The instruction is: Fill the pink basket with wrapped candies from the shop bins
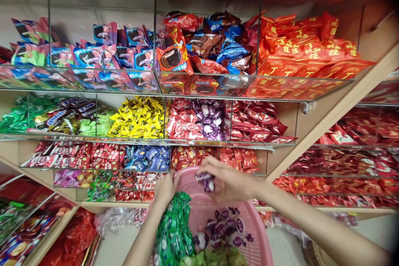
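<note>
A pink plastic basket (260, 220) hangs in front of the shelves, its far rim gripped by my left hand (166, 189). Over the basket's upper right part, my right hand (222, 181) curls around several purple-and-white wrapped candies (205, 183). Inside the basket, green-wrapped candies (174, 228) lie on the left. More purple-and-white candies (229, 226) rest on the right, and light-green packets (215, 257) sit nearest me. Matching purple candies (209, 118) fill part of a shelf compartment above, beside red-and-white ones (183, 120).
Clear dividers and front panels (205, 79) split the shelves into compartments. Yellow candies (139, 116), Snickers bars (56, 118), blue candies (152, 158) and red packets (305, 50) fill several. A slanting wooden side panel (311, 129) stands at right. A red plastic bag (71, 237) lies low at left.
</note>
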`<state>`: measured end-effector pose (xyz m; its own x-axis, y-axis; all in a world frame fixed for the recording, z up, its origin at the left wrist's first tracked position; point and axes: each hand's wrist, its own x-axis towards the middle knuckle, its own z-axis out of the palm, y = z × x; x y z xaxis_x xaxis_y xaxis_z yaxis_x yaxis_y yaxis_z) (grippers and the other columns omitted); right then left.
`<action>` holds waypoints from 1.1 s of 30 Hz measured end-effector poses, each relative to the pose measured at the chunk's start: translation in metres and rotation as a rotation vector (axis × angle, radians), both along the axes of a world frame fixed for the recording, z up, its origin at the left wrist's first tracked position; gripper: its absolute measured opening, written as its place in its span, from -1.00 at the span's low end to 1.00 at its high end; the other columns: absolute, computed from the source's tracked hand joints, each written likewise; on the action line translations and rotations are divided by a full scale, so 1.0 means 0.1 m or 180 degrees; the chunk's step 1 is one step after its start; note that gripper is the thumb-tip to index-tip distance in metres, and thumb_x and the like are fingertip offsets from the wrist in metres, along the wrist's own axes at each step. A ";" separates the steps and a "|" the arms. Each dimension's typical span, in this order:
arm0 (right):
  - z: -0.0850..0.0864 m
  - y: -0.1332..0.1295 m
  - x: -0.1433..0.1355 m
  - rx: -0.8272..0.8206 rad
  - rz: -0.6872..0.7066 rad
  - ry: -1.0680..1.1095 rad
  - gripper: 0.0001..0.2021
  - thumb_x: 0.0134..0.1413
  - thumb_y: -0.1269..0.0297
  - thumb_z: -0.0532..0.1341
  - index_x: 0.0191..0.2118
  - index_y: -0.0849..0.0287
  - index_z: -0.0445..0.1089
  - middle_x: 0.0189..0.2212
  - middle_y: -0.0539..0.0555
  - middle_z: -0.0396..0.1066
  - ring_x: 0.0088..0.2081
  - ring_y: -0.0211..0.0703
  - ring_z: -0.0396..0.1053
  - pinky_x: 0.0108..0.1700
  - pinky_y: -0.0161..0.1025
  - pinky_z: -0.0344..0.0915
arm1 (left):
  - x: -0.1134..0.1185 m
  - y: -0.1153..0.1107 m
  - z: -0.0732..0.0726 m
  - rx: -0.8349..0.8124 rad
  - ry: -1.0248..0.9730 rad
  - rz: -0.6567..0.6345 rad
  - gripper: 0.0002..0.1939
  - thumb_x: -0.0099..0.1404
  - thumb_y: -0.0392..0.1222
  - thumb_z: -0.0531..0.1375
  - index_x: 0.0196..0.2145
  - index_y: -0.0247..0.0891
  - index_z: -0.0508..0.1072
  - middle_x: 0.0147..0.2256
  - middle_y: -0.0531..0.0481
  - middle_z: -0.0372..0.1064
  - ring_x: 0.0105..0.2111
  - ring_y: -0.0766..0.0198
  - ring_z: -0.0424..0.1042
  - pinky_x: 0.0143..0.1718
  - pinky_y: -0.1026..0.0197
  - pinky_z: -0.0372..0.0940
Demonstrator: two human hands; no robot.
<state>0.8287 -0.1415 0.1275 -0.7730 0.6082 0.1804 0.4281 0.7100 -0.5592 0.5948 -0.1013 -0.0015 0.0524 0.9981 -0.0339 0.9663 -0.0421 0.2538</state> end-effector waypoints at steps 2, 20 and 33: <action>-0.40 -0.06 0.01 -0.0369 0.0017 -0.0134 -0.42 -0.21 0.43 0.27 0.04 0.11 0.19 -0.14 0.04 0.18 -0.10 -0.16 0.20 -0.05 -0.24 0.21 | 0.00 -0.01 0.00 0.0018 0.0014 -0.0034 -0.48 0.34 0.17 -0.23 -0.14 -0.15 0.39 -0.28 -0.15 0.49 -0.24 0.08 0.47 -0.29 0.20 0.20; -1.34 -0.69 0.05 -0.1589 0.0170 -0.0949 -0.32 -0.38 0.30 0.34 0.04 0.07 0.29 -0.10 0.06 0.23 -0.16 -0.07 0.31 -0.17 -0.27 0.27 | 0.00 0.00 0.00 -0.0054 0.0042 0.0024 -0.51 0.34 0.16 -0.19 -0.10 -0.13 0.37 -0.25 -0.12 0.49 -0.22 0.09 0.46 -0.28 0.21 0.20; -1.24 -0.88 0.05 -0.0861 0.0104 -0.1447 -0.50 -0.16 0.35 0.22 0.01 0.12 0.28 0.10 0.11 0.21 -0.14 -0.06 0.37 -0.18 -0.24 0.28 | 0.01 0.00 0.02 -0.0114 0.0061 0.0022 -0.48 0.33 0.18 -0.21 -0.10 -0.14 0.37 -0.27 -0.15 0.48 -0.24 0.09 0.46 -0.28 0.20 0.19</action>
